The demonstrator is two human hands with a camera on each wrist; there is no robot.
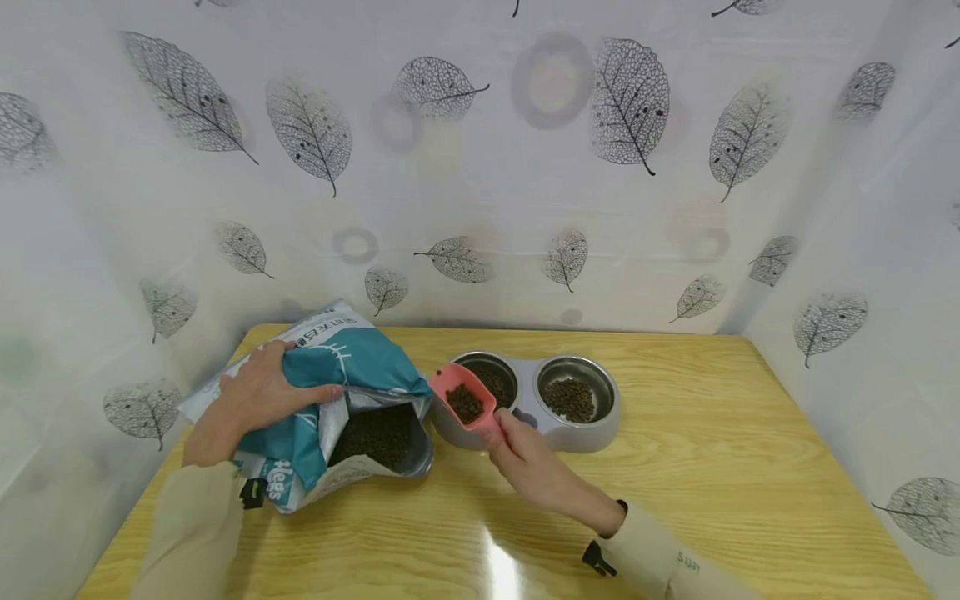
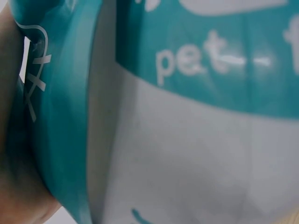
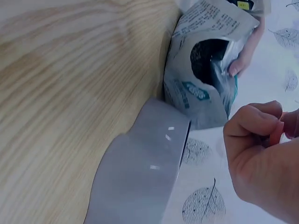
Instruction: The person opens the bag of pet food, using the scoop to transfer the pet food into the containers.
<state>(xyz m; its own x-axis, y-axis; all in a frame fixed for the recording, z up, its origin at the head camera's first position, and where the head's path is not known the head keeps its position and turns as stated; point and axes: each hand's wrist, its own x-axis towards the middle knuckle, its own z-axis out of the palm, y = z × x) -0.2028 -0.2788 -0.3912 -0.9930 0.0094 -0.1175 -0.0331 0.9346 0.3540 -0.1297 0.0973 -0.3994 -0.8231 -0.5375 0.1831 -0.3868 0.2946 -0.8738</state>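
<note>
- Right hand (image 1: 536,467) has the pink scoop (image 1: 477,390) by its handle, fingers curled round it, kibble (image 1: 465,404) in the cup.
- Key bit: the scoop's long axis slants away up-left from the grip, lip toward the bag (image 1: 375,354), cup overlapping the left bowl (image 1: 487,357) in the head view. Can't judge the height gap.
- Right hand's the nearer one to both bowls; the right bowl (image 1: 604,383) sits beyond the scoop's right side.
- Left hand (image 1: 262,387) lies across the bag, thumb by its mouth; can't tell if it's pinching.
</note>
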